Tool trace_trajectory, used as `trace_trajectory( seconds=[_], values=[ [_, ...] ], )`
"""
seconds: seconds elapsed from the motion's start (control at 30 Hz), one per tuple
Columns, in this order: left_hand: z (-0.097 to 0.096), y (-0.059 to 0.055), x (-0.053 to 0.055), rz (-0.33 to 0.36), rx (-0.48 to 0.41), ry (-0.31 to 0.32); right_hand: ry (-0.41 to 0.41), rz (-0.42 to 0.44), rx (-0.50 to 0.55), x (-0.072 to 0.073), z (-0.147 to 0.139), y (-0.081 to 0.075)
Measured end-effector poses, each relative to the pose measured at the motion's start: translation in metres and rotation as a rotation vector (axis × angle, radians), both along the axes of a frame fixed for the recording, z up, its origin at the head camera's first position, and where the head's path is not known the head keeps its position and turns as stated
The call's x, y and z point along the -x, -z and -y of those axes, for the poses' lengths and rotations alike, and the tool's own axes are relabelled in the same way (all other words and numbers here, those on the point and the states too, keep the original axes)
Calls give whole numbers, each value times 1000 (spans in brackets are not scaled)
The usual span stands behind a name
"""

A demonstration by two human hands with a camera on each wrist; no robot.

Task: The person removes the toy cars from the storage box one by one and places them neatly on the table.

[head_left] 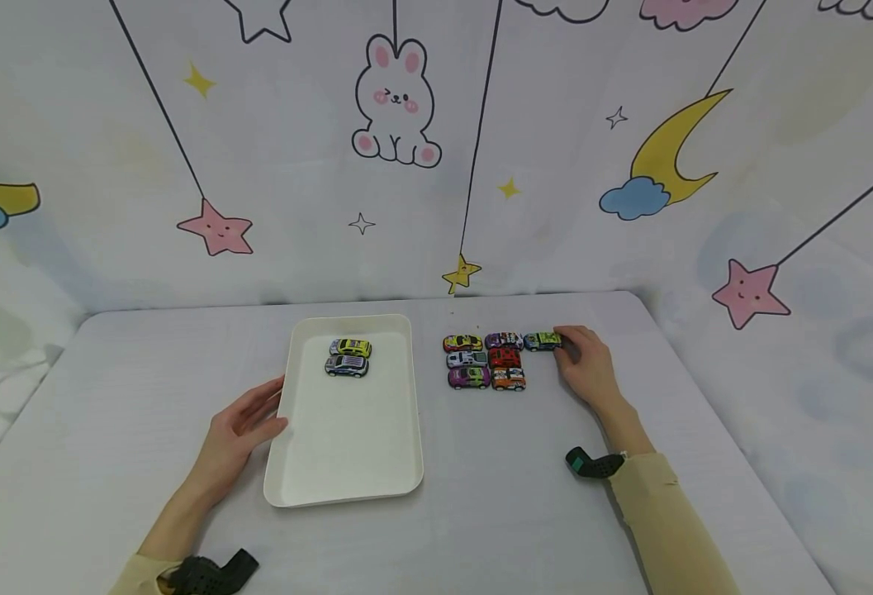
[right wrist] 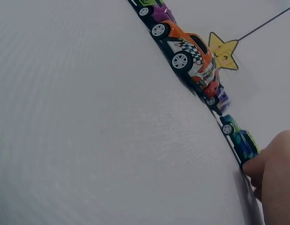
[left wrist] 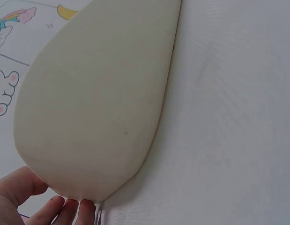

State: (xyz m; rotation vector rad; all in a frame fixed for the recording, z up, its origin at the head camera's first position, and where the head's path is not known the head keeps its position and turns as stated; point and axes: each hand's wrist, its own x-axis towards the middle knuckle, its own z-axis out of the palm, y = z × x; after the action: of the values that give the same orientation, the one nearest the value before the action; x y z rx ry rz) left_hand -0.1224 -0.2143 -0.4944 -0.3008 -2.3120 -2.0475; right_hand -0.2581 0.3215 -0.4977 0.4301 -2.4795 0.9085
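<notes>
In the head view my left hand (head_left: 240,430) rests at the left side of a white tray (head_left: 347,446), thumb at its rim. The left wrist view shows the fingertips (left wrist: 87,211) touching the outer wall. Two toy cars, one yellow (head_left: 350,348) and one silver-and-dark (head_left: 347,366), sit near the far end inside the tray. My right hand (head_left: 587,364) pinches the right end of a green-and-blue toy car (head_left: 542,341). In the right wrist view that car is partly hidden by the hand (right wrist: 280,173).
Left of the green-and-blue car stand several toy cars in rows: a yellow-and-red one (head_left: 462,342), a purple-and-white one (head_left: 504,340), a white one (head_left: 467,359), a red one (head_left: 505,358), a purple-and-green one (head_left: 469,378) and an orange one (head_left: 509,379). A printed cloth (head_left: 295,149) hangs behind the table.
</notes>
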Motion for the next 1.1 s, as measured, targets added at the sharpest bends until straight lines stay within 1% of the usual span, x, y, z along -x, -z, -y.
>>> trace_trajectory(
  seconds=[0.27, 0.47, 0.67, 0.9, 1.0, 1.1],
  values=[
    [0, 0, -1, 2, 12, -6, -2, 5, 3, 0, 0, 0],
    [-1, 0, -1, 3, -8, -2, -1, 7, -2, 1, 0, 1],
    [-1, -1, -1, -5, 14, -8, -6, -6, -4, 2, 0, 2],
    [1, 0, -1, -1, -1, -5, 3, 11, -16, 3, 0, 3],
    [1, 1, 0, -3, 6, -6, 10, -1, -24, 3, 0, 4],
    [0, 2, 1, 0, 15, -6, 20, -31, -25, 1, 1, 2]
  ],
)
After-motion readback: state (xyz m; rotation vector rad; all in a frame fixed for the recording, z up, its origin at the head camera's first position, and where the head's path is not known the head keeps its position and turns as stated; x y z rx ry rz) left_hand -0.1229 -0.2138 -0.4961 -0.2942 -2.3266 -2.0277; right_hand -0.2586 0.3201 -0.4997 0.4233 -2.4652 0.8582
